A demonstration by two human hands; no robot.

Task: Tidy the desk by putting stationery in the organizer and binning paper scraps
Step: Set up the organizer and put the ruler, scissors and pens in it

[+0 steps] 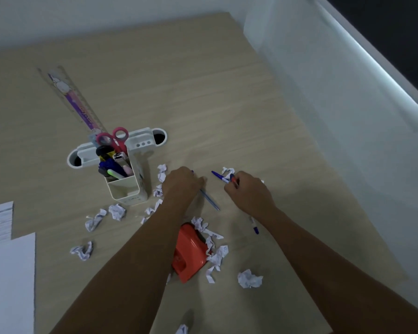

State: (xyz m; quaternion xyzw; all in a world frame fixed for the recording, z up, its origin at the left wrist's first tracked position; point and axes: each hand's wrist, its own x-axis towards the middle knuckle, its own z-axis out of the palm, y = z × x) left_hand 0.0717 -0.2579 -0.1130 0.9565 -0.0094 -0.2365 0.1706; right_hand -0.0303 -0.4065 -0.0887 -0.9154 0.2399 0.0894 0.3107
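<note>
Our left hand (182, 183) curls over a slim blue plastic pen (210, 200) at frame centre; our right hand (245, 189) pinches a blue and a red pen (223, 178) together. The smooth barrels may slip or roll away. The white plastic organizer (128, 186), left of centre, looks crowded, so pens could jam. Crumpled white paper scraps (117, 211) lie around.

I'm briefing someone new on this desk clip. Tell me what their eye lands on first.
The bright orange hole punch near the front edge, ringed by crumpled paper scraps. Next, the white organizer at centre-left, with pink-handled scissors sticking out. Between them, the left hand rests on a blue pen, and the right hand holds pens.
</note>
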